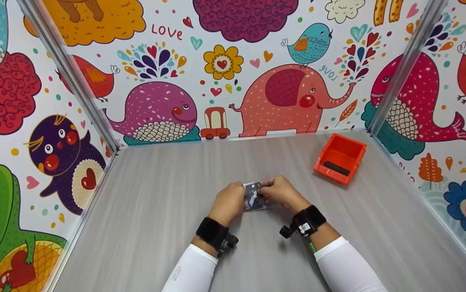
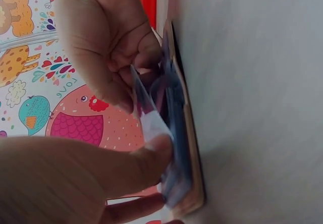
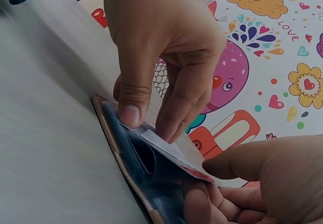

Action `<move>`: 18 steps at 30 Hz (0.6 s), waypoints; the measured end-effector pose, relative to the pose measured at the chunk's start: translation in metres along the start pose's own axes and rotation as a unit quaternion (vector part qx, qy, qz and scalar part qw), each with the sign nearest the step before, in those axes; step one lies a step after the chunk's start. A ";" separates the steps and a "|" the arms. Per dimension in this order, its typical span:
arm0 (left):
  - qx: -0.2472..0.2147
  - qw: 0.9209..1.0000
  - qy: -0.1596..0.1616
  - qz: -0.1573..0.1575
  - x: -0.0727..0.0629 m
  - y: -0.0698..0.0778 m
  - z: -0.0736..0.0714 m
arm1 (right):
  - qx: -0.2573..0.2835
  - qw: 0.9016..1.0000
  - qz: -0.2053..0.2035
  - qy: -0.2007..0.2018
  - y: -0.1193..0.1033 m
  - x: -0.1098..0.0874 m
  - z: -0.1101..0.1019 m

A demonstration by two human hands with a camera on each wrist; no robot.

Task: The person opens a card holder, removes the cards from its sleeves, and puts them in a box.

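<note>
Grey table (image 1: pixel 156 194), room around wallet (image 1: pixel 252 197), left hand (image 1: pixel 227 201), right hand (image 1: pixel 281 190), each grip pinching edges

Bright, even light is filling the head view; the pale grey, wood-grained tabletop (image 1: pixel 156 211) is showing only faint, soft shadows, and the silvery metal left corner post (image 1: pixel 72 77) is leaning outward. Both wrist views are looking dimmer: in the left, the bluish clear-plastic sleeve (image 2: pixel 176 186) is smearing with blur; in the right, a soft shadow is darkening the tabletop.
</note>
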State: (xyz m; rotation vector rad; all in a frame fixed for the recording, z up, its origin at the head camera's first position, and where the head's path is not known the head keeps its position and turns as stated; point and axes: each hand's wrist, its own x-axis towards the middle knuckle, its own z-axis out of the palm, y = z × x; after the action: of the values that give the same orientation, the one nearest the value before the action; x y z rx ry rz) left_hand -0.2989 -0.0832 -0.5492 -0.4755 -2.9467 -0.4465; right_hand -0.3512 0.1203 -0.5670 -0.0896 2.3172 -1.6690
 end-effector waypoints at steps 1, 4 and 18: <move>0.000 1.000 0.000 0.000 0.000 0.000 0.000 | 0.008 1.000 0.003 -0.003 0.000 0.000 0.001; -0.002 1.000 -0.003 -0.001 -0.001 0.000 -0.001 | 0.022 1.000 0.012 -0.003 0.001 0.000 0.004; -0.003 1.000 0.010 0.002 0.000 0.002 0.000 | 0.019 1.000 0.013 0.002 0.004 0.002 0.011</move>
State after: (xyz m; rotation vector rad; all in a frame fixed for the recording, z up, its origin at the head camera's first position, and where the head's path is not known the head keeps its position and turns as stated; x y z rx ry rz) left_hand -0.2986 -0.0811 -0.5483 -0.4758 -2.9253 -0.4568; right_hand -0.3502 0.1109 -0.5741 -0.0478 2.2799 -1.7004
